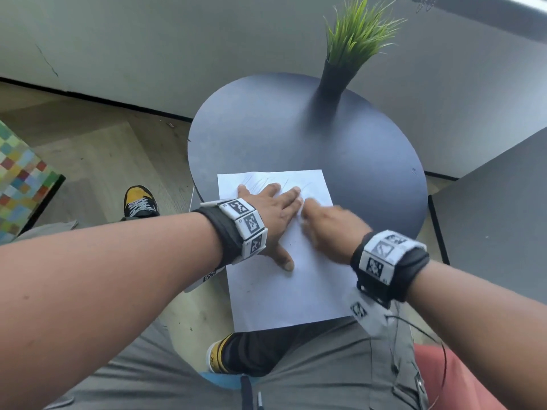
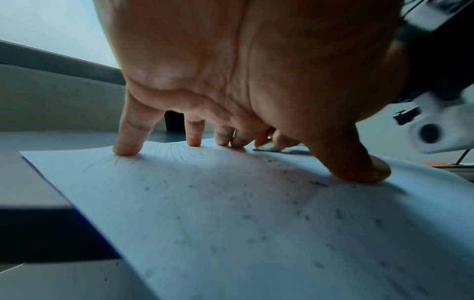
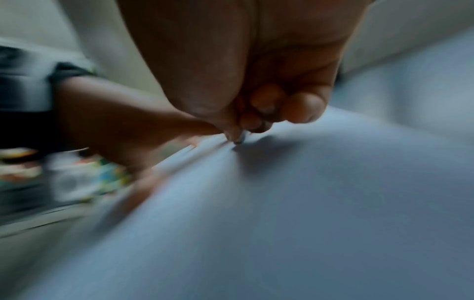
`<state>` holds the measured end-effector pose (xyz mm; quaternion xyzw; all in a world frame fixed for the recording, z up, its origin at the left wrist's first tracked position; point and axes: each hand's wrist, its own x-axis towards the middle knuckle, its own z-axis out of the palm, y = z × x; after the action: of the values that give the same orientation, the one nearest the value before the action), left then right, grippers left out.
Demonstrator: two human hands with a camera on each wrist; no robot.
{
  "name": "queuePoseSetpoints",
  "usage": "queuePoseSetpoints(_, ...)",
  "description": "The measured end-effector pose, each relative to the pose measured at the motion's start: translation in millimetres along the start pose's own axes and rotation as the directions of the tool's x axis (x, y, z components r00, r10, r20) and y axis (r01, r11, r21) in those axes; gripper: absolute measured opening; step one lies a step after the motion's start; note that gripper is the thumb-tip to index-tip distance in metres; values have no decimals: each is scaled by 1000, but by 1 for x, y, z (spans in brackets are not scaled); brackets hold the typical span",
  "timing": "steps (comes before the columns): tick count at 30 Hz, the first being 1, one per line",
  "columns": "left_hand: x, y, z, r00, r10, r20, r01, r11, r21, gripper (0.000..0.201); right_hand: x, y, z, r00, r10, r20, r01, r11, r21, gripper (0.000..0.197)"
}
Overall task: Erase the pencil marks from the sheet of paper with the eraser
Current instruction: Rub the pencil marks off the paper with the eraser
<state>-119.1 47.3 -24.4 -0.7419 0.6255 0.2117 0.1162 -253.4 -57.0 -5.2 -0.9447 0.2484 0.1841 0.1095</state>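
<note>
A white sheet of paper (image 1: 284, 294) lies on the round dark table (image 1: 266, 125), its near end hanging past the table edge. Faint pencil strokes (image 1: 257, 180) run along its far edge, and grey eraser crumbs (image 2: 256, 215) dot the sheet. My left hand (image 1: 268, 213) presses flat on the paper with fingers spread, fingertips (image 2: 125, 149) and thumb down. My right hand (image 1: 325, 223), blurred by motion, pinches a small whitish eraser (image 2: 268, 146) against the paper just right of the left fingers; in the right wrist view the eraser tip (image 3: 238, 138) touches the sheet.
A tall dark vase (image 1: 333, 84) with green grass stands at the table's far side. A grey surface (image 1: 497, 208) sits to the right and a patchwork cushion (image 1: 20, 179) to the left. My knees and a yellow-black shoe (image 1: 139, 201) are below.
</note>
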Motion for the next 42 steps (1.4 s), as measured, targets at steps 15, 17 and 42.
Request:
queuePoseSetpoints(15, -3, 1, -1, 1000, -11, -7, 11, 1000, 28, 137, -4, -3, -4, 998, -28, -50, 26, 999, -42, 10)
queuePoseSetpoints(17, -3, 1, -1, 1000, -8, -13, 9, 1000, 30, 136, -10, -4, 1, 993, -114, -16, 112, 988, -107, 12)
queuePoseSetpoints(42, 5, -27, -26, 993, -3, -114, -5, 997, -75, 100, 23, 34, -27, 998, 59, 3, -56, 935, 351, 33)
